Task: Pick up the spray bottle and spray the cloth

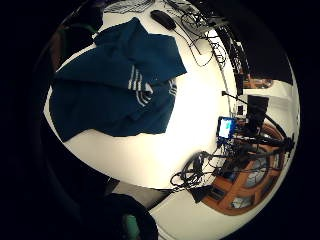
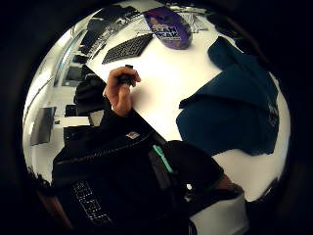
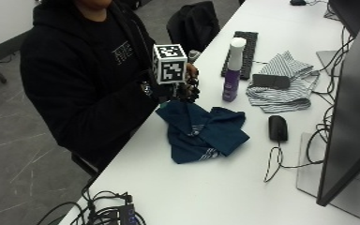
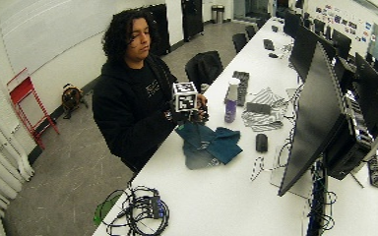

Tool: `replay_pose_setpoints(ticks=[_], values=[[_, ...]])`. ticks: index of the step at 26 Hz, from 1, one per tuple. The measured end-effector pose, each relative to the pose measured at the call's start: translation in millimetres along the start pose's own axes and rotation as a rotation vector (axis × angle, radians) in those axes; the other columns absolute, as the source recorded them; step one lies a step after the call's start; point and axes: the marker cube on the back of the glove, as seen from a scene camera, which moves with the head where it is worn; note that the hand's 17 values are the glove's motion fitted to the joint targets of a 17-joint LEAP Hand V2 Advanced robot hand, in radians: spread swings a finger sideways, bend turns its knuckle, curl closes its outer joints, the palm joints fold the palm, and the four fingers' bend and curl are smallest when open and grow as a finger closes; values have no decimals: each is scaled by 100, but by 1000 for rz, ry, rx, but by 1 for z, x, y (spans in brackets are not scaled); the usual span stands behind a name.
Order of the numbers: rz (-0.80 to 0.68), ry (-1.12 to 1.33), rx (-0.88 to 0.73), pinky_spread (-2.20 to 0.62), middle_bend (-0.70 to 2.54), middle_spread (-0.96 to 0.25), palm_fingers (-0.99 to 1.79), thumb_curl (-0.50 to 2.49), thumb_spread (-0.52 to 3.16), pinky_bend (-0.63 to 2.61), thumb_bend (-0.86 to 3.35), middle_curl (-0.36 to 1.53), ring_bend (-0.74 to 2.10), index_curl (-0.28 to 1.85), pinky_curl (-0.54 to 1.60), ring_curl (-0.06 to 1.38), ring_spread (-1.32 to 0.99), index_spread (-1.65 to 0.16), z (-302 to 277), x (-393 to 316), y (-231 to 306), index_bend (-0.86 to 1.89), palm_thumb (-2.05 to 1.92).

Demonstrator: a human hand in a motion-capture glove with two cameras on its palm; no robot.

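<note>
A purple spray bottle (image 3: 232, 77) with a white top stands upright on the white table (image 3: 230, 187), beside the keyboard. A crumpled dark blue cloth (image 3: 202, 129) with white stripes lies in front of it, near the table's edge. My gloved right hand (image 3: 183, 91) hovers above the cloth's near corner, left of the bottle and apart from it. Its fingers hang loosely curled and hold nothing. The little finger side palm view looks down on the cloth (image 1: 115, 90). In the thumb side palm view are the bottle (image 2: 168, 27) and the cloth (image 2: 234, 107).
A striped grey cloth (image 3: 283, 91) with a dark flat item on it lies right of the bottle. A keyboard (image 3: 242, 51), a mouse (image 3: 278, 127) and a monitor (image 3: 355, 108) stand further right. Cables (image 3: 105, 213) sit at the near end. The bare left hand (image 2: 120, 88) pinches a small black thing.
</note>
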Motion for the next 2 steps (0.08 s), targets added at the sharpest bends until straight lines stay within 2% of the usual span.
replay_pose_setpoints(ticks=[2], values=[[-3,-6,-7,11,35,-12,44,38,99,45,-3,39,53,18,36,37,-16,-38,2,-2,1,10,39]])
